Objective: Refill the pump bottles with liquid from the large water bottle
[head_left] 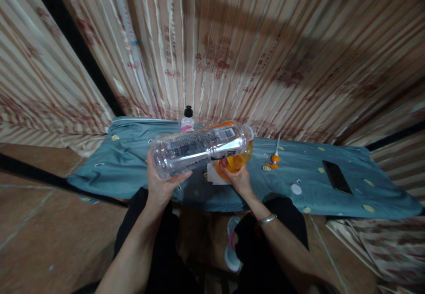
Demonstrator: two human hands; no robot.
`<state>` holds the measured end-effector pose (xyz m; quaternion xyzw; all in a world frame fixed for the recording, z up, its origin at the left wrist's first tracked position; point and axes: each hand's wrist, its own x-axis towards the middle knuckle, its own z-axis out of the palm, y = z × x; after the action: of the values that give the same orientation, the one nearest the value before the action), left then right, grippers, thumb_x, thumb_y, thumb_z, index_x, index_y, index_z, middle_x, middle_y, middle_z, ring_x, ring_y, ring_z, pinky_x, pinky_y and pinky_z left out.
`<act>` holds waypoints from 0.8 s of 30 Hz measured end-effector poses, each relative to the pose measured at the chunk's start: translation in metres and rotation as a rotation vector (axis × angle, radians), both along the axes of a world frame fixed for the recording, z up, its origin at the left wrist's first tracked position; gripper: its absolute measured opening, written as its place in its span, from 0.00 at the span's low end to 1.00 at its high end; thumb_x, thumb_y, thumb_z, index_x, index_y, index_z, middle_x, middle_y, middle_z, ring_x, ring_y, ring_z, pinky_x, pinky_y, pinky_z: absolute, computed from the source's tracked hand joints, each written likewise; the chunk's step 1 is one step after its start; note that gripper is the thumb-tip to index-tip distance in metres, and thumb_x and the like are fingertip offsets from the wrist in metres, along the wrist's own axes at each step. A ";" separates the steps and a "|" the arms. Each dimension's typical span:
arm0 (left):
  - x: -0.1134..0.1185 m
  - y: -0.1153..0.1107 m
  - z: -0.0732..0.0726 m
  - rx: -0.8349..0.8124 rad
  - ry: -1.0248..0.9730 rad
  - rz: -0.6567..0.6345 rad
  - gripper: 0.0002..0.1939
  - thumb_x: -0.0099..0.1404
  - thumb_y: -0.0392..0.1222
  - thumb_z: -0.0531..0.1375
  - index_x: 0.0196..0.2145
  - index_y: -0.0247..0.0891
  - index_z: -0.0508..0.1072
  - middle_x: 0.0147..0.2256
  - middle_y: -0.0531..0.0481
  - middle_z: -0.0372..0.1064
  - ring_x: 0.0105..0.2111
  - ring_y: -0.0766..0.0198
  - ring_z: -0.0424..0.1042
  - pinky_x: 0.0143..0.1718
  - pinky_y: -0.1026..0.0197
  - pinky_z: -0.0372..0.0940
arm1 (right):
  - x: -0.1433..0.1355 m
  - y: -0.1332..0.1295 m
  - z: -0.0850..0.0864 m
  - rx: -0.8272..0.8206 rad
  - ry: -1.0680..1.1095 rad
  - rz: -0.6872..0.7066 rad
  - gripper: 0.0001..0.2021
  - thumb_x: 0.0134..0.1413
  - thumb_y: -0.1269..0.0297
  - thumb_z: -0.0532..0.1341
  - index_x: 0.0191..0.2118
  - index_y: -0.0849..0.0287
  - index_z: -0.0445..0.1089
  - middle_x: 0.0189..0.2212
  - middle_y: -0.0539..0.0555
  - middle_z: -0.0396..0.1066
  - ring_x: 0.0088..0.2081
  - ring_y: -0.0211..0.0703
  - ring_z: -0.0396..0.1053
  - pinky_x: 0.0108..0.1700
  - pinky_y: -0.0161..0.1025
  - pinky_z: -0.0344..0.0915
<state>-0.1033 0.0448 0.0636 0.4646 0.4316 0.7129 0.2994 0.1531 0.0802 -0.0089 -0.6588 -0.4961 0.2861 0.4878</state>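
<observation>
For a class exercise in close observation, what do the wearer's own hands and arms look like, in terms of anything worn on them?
The left hand and right hand are both ungloved. A silver-coloured band, like a bracelet, circles the right wrist; none shows on the left. No sleeve is visible on either forearm.

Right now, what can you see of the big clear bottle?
The clear bottle is see-through and looks like plastic, with dark print, a barcode and an orange strip. It is held on its side, the left hand around its base end. Its neck end points right, close to the orange bottle in the right hand; I can't tell whether they touch.
</observation>
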 end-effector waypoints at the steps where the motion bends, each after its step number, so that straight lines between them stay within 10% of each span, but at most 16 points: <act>1: 0.000 0.000 0.000 -0.014 -0.005 -0.004 0.56 0.34 0.52 0.81 0.60 0.44 0.67 0.55 0.41 0.69 0.53 0.46 0.73 0.58 0.42 0.68 | 0.000 0.000 0.000 0.004 0.002 0.004 0.40 0.36 0.44 0.74 0.54 0.58 0.66 0.49 0.63 0.80 0.50 0.59 0.79 0.52 0.51 0.75; 24: 0.001 -0.002 0.003 -0.038 -0.033 -0.030 0.56 0.35 0.49 0.81 0.61 0.43 0.65 0.57 0.42 0.66 0.56 0.48 0.70 0.62 0.42 0.63 | 0.001 0.000 0.000 -0.002 -0.018 -0.008 0.39 0.35 0.44 0.75 0.53 0.58 0.67 0.49 0.65 0.79 0.50 0.61 0.79 0.52 0.52 0.75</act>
<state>-0.1022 0.0429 0.0669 0.4536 0.4330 0.7075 0.3259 0.1540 0.0801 -0.0093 -0.6639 -0.4974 0.2789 0.4837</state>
